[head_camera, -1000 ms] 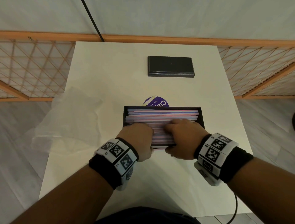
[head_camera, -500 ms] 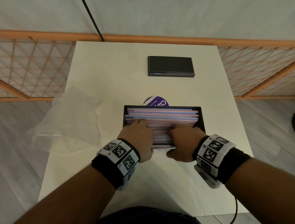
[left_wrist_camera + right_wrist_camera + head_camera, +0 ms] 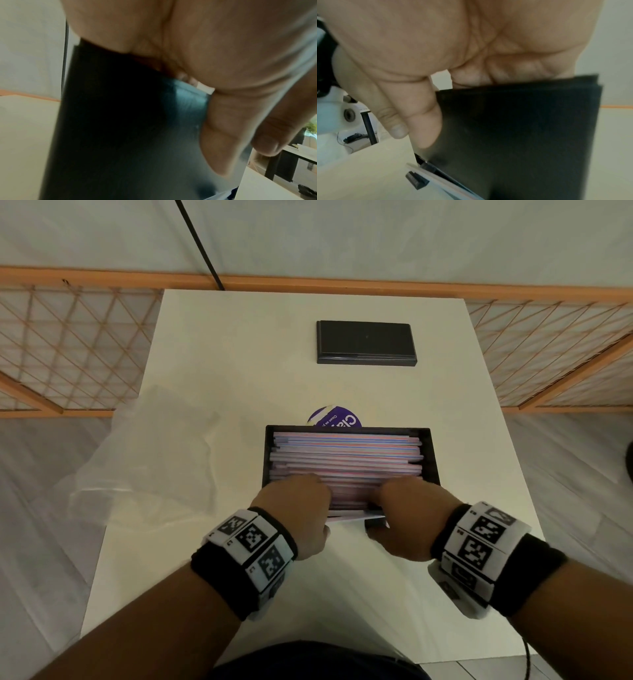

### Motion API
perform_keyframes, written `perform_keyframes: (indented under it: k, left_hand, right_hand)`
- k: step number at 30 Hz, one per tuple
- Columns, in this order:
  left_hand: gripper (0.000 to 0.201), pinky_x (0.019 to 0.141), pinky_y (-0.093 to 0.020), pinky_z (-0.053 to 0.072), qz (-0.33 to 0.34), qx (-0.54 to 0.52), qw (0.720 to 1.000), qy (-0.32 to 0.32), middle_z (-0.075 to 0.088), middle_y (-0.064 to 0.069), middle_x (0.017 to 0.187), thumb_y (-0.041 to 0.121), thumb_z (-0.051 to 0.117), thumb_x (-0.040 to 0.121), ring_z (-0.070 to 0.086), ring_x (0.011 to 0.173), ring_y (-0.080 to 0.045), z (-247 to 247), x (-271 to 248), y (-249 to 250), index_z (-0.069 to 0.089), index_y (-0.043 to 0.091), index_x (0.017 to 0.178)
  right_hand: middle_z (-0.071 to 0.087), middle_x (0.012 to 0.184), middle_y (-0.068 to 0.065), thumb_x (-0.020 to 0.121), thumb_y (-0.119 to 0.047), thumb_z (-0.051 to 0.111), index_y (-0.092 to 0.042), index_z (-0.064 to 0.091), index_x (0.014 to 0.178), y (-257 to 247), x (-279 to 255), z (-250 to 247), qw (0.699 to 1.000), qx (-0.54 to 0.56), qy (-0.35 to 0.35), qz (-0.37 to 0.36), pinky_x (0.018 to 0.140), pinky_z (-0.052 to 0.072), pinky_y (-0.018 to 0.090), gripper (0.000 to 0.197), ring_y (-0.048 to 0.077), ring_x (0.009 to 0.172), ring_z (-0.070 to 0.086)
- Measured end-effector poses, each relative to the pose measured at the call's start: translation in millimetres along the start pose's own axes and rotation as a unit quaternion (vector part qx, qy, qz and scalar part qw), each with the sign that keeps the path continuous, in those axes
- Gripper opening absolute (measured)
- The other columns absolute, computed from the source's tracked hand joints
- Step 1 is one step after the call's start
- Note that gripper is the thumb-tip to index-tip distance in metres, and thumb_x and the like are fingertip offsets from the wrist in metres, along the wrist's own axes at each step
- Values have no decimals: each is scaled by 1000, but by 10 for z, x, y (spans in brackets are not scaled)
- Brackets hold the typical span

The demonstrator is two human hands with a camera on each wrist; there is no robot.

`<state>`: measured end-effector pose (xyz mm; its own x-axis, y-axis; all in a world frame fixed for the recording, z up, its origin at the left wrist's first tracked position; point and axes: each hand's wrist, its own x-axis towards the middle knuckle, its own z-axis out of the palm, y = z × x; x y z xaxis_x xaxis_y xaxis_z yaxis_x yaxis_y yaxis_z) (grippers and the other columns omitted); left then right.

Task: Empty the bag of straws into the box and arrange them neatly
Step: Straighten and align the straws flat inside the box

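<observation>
Both hands gripped the near wall of the black box (image 3: 432, 460): left hand (image 3: 294, 515) and right hand (image 3: 407, 517) had thumbs outside and fingers curled over the rim onto the straws (image 3: 346, 460). These looked light, slippery, easily crushed, best pressed flat. They lay left-right. The empty bag (image 3: 147, 460) sat left.

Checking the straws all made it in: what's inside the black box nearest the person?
The black rectangular box holds pink, blue and white straws lying lengthwise. The left hand and right hand cover its near part.
</observation>
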<state>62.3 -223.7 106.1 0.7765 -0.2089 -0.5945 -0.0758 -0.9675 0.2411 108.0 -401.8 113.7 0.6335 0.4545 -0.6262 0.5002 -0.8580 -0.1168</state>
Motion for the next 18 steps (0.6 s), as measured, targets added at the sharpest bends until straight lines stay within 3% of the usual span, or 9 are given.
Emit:
perform_keyframes:
  k: [3, 8, 14, 18]
  left_hand:
    - [41, 105, -43, 50, -2, 16, 1000, 7, 55, 0, 134, 42, 62, 97, 55, 125, -24, 35, 34, 7, 59, 18, 131]
    - [42, 106, -42, 50, -7, 2, 1000, 18, 55, -1, 134, 41, 64, 96, 55, 126, -25, 63, 60, -20, 59, 18, 131]
    - [40, 105, -40, 51, 7, -11, 998, 66, 55, -1, 134, 36, 64, 97, 54, 126, -25, 93, 75, -49, 56, 18, 132]
    - [27, 100, -37, 51, 14, -19, 995, 92, 61, 1, 127, 25, 61, 99, 59, 120, -24, 115, 78, -67, 58, 22, 126]
  right_hand:
    - [57, 105, -6, 84, -45, 57, -24, 64, 103, 23, 80, 73, 1000, 1, 9, 3, 89, 53, 37, 29, 20, 100, 61]
    - [58, 107, -6, 84, -42, 57, -25, 64, 107, 57, 134, 95, 1000, 24, 19, 5, 87, 53, 35, 29, 20, 102, 60]
    - [58, 106, -3, 86, -34, 56, -23, 63, 99, 97, 138, 100, 998, 31, 46, -9, 86, 53, 36, 19, 24, 101, 60]
    - [62, 98, -3, 83, -30, 61, -28, 54, 83, 99, 94, 45, 997, 41, 63, -24, 81, 53, 36, 7, 24, 95, 60]
